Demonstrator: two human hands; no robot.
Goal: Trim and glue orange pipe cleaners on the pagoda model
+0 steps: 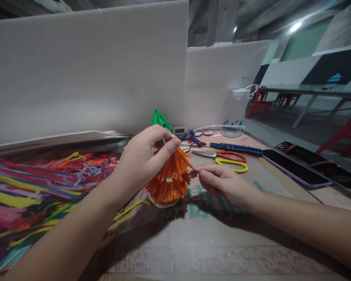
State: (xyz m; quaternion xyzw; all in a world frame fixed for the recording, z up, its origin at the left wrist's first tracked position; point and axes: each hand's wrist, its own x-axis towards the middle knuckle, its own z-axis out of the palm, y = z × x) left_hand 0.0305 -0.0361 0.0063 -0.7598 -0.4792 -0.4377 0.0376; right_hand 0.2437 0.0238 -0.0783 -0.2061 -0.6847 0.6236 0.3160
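A small tiered tree of orange pipe cleaners (169, 189) stands upright on a pale round base over the table. My left hand (146, 156) is closed at its top, thumb and fingers pinching there and hiding the tip. From the right, my right hand (219, 180) pinches the end of one orange pipe cleaner (192, 167) that sticks out of the tree's side. Behind my left hand shows the top of a green pipe-cleaner tree (157, 117); its lower part is hidden.
Loose coloured pipe cleaners (55, 179) pile up at left. Beyond my right hand lie scissors (231, 157) with red and yellow handles, a blue hot glue gun (190, 136), a dark blue utility knife (236, 148) and a phone (295, 168). A clear water bottle (235, 111) stands behind, by white panels.
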